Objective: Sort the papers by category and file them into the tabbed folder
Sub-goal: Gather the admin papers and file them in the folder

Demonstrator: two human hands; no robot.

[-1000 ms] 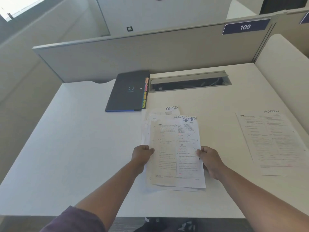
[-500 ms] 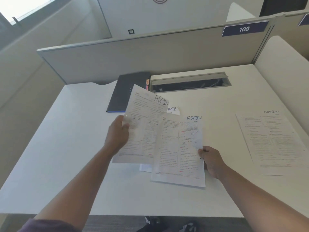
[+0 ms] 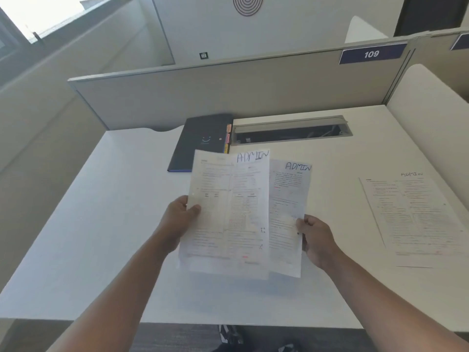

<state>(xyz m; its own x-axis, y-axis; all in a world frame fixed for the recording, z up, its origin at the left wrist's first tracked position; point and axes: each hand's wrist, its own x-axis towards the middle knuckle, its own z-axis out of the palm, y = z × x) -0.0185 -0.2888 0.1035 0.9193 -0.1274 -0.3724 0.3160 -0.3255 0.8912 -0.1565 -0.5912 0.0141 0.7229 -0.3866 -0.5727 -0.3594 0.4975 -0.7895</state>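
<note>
Left hand (image 3: 181,219) pinching the left edge of a printed sheet (image 3: 228,212) headed ADMIN, thumb on the front face, held up off the surface (image 3: 101,237) and tilted toward the camera, probably so the handwritten category heading can be read. Right hand (image 3: 316,240) gripping the right edge of a second sheet (image 3: 289,212), also headed ADMIN, partly tucked behind the first; fanned side by side, likely to compare labels before grouping. Both raised above the near middle of the surface, shadow beneath. Third ADMIN sheet (image 3: 416,214) lying flat at the right, well apart from the held pair, looks like the start of an ADMIN pile. Dark tabbed folder (image 3: 203,141) closed at the far middle, against the partition, coloured tabs (image 3: 228,138) sticking out of its right edge; contents hidden, nothing seen going in yet. Open cable tray (image 3: 291,130) just right of the folder, dark inside, contents unclear. Judged stage: sorting under way, filing not begun.
</note>
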